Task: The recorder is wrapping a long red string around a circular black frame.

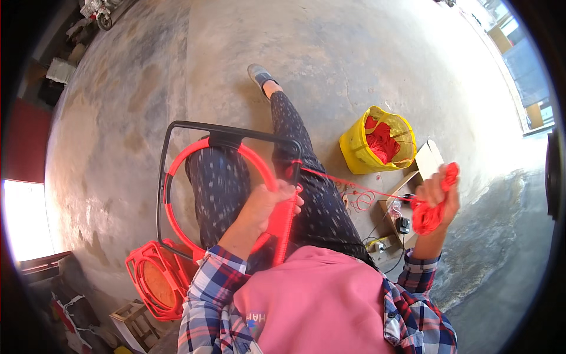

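Across my lap rests a frame with a black tubular bar [236,129] and a red ring [174,213] fixed inside it. My left hand [266,205] is closed round the ring's right side, beside a band of red cord wrapping [284,233]. Off to the right, my raised right hand [436,197] grips a bundle of red cord [428,218], part of which shows above the fingers. A taut strand [348,183] runs from this bundle to the upper right corner of the black bar, where some cord is looped.
A yellow bucket [355,148] holding red cord stands ahead right. Nearer me are a wooden box [390,217], a black plug adapter [402,225] with cables, and loose cord loops [365,200]. Red frames [158,280] are stacked at my left, near a small wooden stool [134,321].
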A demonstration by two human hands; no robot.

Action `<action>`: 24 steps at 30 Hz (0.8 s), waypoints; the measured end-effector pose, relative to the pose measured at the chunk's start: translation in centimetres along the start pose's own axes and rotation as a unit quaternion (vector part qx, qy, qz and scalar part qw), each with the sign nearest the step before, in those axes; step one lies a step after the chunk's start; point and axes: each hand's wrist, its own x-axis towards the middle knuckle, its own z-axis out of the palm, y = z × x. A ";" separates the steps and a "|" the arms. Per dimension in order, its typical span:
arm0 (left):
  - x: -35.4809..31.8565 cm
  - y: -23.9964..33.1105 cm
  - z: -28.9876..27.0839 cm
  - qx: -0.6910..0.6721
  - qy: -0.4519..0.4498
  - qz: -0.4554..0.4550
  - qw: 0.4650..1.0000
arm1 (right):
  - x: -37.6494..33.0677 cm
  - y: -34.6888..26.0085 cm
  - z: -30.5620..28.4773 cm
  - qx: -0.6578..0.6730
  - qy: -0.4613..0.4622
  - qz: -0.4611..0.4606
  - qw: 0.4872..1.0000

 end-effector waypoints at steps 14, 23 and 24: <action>0.6 -0.2 -0.2 -0.012 -0.012 0.014 1.000 | 2.7 13.8 7.1 -0.347 -0.122 0.239 0.898; 0.5 1.1 0.2 -0.044 -0.004 0.006 0.999 | -1.2 7.3 4.7 -0.221 0.015 0.247 0.943; 0.6 0.9 0.0 -0.045 -0.005 0.006 0.999 | -0.3 7.6 2.0 -0.185 0.098 0.219 0.953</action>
